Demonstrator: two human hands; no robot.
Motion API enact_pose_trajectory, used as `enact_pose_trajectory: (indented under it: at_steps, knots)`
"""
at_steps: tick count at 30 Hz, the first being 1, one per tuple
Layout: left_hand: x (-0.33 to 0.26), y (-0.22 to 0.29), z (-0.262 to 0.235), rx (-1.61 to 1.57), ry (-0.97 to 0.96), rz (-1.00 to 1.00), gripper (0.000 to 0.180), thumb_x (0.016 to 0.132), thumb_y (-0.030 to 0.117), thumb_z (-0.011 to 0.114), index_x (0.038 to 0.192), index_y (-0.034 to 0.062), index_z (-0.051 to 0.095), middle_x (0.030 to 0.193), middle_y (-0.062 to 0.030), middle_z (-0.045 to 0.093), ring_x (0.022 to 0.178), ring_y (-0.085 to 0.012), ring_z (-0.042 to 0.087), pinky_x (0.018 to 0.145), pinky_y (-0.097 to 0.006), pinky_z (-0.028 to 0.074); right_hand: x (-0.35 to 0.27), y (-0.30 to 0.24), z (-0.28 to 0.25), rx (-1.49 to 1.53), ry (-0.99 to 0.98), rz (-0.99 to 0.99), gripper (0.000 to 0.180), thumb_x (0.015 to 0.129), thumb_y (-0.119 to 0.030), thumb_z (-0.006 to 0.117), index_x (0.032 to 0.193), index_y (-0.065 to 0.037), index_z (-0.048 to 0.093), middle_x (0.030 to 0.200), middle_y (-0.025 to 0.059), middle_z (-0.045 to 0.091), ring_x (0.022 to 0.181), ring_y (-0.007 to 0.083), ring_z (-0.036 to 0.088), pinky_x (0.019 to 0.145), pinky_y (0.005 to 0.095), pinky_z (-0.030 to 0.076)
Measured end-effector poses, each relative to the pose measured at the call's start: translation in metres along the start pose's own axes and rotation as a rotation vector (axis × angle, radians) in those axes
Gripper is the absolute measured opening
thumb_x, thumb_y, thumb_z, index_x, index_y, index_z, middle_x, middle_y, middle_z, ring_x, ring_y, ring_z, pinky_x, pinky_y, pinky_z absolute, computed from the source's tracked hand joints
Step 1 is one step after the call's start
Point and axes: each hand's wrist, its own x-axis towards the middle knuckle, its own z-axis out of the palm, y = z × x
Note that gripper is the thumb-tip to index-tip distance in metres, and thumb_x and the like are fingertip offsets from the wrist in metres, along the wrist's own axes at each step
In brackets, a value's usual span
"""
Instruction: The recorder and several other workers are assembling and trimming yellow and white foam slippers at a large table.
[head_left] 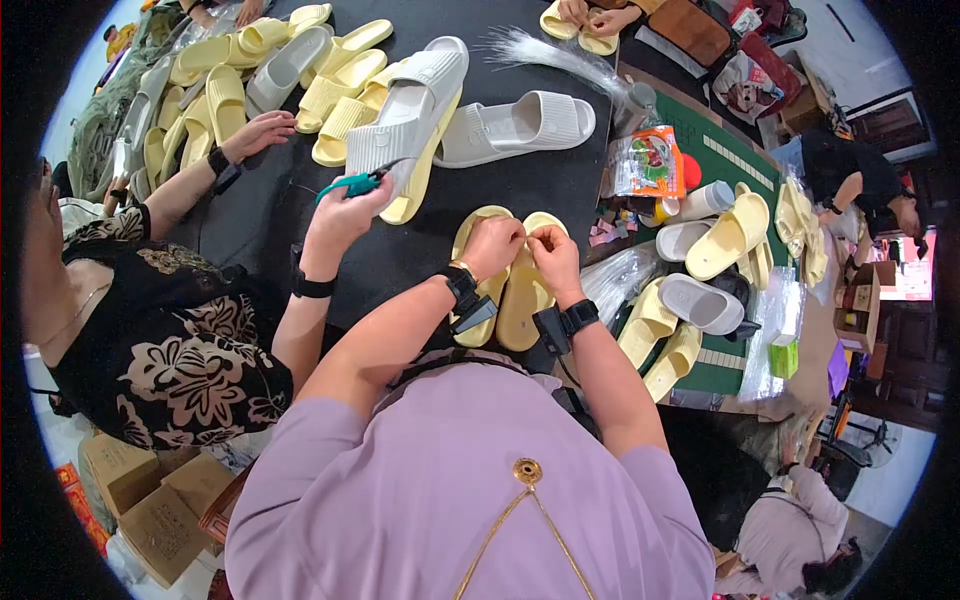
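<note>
- My left hand rests on the toe end of a pair of yellow slippers, fingers curled shut and pinched on the strap of the left one.
- My right hand sits just beside it, touching it, with fingertips pressed together on the strap of the right slipper; whatever small thing lies between the fingers is too small to make out.
- The pair lies side by side on the black table, directly in front of me, toes pointing away.
- To my left, a co-worker's hand holds green-handled snips against a grey slipper stacked on a yellow one.
- A single grey slipper lies beyond my hands, well apart from them.
- To my right, a heap of yellow and grey slippers rests on a green mat, beside clear plastic bags.
</note>
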Motion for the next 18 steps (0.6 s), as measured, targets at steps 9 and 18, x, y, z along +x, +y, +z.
enact_pose_trajectory:
  at_steps: [9, 18]
  knots:
    - [-0.007, 0.004, 0.001, 0.029, 0.039, 0.043, 0.006, 0.073, 0.007, 0.063, 0.077, 0.0023, 0.065, 0.076, -0.0137, 0.063, 0.073, -0.0294, 0.062, 0.067, -0.037, 0.049, -0.001, 0.004, -0.004, -0.049, -0.085, -0.044, 0.011, 0.080, -0.009, 0.060, 0.085, 0.000, 0.061, 0.072, 0.0042, 0.063, 0.067, 0.0085, 0.058, 0.062, 0.0248, 0.047]
    - [-0.015, 0.004, 0.003, -0.055, 0.045, -0.020, 0.008, 0.074, 0.006, 0.064, 0.081, 0.0023, 0.064, 0.081, -0.0118, 0.063, 0.074, -0.0286, 0.062, 0.067, -0.036, 0.049, -0.006, -0.005, -0.004, 0.010, -0.097, 0.001, 0.012, 0.079, -0.009, 0.061, 0.084, 0.001, 0.064, 0.072, 0.0035, 0.064, 0.065, 0.0081, 0.058, 0.060, 0.0239, 0.047]
